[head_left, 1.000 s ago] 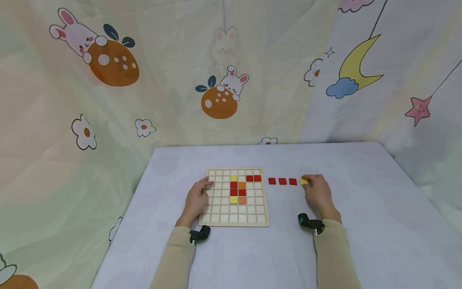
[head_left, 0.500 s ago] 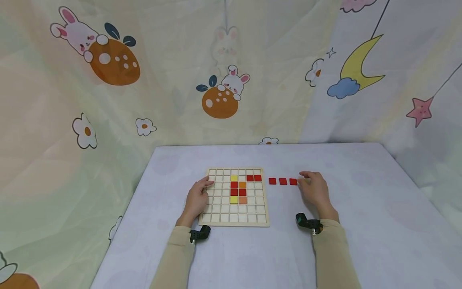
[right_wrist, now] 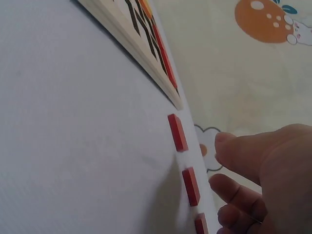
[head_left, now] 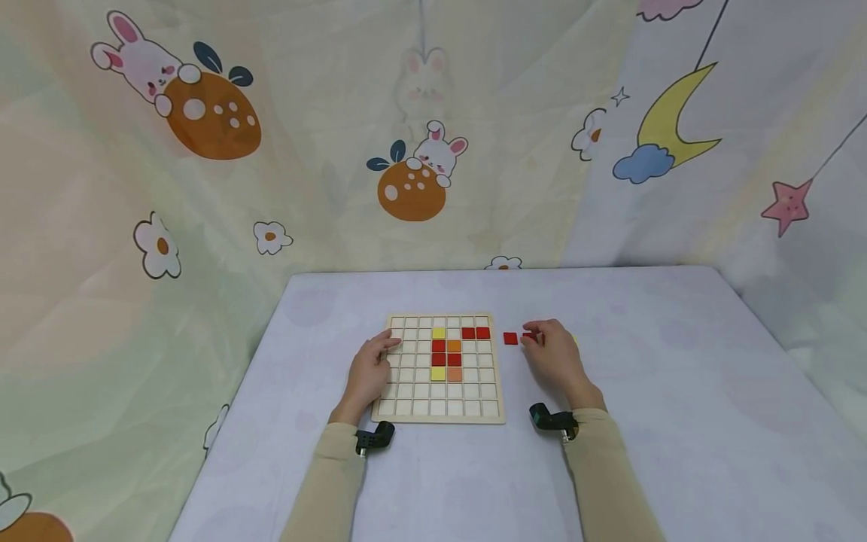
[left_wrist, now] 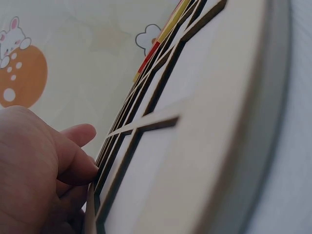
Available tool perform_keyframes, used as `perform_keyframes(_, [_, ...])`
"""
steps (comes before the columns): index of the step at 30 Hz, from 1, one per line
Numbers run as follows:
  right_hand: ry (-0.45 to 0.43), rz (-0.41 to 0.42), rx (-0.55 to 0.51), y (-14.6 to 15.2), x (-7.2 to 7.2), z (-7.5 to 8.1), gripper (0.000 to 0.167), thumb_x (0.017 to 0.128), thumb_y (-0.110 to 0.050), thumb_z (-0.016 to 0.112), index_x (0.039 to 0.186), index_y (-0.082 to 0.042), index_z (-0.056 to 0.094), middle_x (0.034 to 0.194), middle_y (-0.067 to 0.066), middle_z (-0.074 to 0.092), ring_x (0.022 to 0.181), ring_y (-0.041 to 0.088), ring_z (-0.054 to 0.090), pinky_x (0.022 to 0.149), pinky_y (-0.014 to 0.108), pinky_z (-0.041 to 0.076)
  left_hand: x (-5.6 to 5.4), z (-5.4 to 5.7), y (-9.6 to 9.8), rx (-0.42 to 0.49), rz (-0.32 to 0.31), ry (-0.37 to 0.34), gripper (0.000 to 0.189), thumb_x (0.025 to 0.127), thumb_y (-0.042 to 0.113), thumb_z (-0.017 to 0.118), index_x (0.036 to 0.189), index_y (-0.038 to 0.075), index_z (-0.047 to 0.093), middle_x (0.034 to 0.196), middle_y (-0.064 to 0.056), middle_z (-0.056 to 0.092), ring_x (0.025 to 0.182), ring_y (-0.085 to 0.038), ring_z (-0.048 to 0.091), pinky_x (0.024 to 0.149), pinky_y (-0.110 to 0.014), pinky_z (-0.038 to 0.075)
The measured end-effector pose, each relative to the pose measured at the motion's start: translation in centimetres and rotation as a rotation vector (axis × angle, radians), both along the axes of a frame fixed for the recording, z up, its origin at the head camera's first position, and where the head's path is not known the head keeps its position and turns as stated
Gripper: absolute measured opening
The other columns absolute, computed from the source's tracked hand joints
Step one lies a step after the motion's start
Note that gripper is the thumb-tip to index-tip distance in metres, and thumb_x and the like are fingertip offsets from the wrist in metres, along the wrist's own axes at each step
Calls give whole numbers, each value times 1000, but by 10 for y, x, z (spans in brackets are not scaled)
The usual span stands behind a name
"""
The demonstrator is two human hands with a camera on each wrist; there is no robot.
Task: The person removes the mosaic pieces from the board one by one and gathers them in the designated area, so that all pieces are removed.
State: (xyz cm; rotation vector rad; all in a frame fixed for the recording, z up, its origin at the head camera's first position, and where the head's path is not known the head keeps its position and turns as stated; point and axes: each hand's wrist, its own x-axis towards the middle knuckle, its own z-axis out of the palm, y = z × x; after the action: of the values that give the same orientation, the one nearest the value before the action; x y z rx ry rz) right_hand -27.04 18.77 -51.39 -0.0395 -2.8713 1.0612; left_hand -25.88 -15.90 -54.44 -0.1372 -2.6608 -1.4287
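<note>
A pale wooden grid board (head_left: 437, 418) lies flat on the table, with several red, yellow and orange square tiles in its cells, such as a yellow tile (head_left: 439, 333). My left hand (head_left: 369, 370) rests at the board's left edge, fingers loosely extended over the border. Right of the board, my right hand (head_left: 557, 360) hovers over a row of loose tiles; the right wrist view shows its thumb and fingers apart, holding nothing. Red tiles stand in line there: the nearest to the board (right_wrist: 178, 132), a middle one (right_wrist: 191, 186) and a third (right_wrist: 201, 224). A yellow tile (head_left: 576, 341) is mostly hidden behind the right hand.
The white-covered table (head_left: 474, 482) ends at a back edge against a printed cloth backdrop (head_left: 325, 150). Black wrist cameras sit on the left wrist (head_left: 375, 438) and the right wrist (head_left: 554, 420).
My right hand has let go of the yellow tile at the row's right end and moved left over the red tiles. The left hand and board have stayed put.
</note>
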Motion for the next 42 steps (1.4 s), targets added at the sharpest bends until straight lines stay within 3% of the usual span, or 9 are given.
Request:
perform_keyframes(10, [3,78,6,-31,2,-5,28,94,-23,64,119,-10,67,114,7,59,101,24,56,90,41,56,-1,-2,-1,-3,1,1,45,94,-6,40,126,9,66,150,-3,44,145,-26,29,125,-36,15])
perform_keyframes(21, [69,152,52,-60,9,-5,27,91,-23,70,115,-10,70,116,9,61,102,25,57,94,43,56,-1,-1,0,-2,3,-5,44,94,-6,40,126,10,66,151,-4,44,145,-27,30,125,-36,15])
perform_keyframes(28, [82,171,55,-73,13,-7,26,89,-23,72,113,-14,71,110,2,62,94,20,55,82,35,59,-1,0,0,-6,-7,-2,45,94,-6,39,127,9,65,151,-5,43,145,-28,28,125,-36,14])
perform_keyframes(31, [84,199,57,-78,15,-6,23,88,-23,73,110,-15,72,108,0,62,94,18,56,83,34,59,-1,0,0,-4,-7,-1,45,93,-7,40,127,9,65,151,-5,43,145,-28,28,125,-37,15])
perform_keyframes(42, [92,295,80,-85,19,-6,9,86,-24,75,94,-20,73,91,-9,62,83,12,53,73,26,51,-2,-2,0,-1,0,-3,45,93,-7,39,126,9,66,151,-4,44,144,-26,30,125,-34,15])
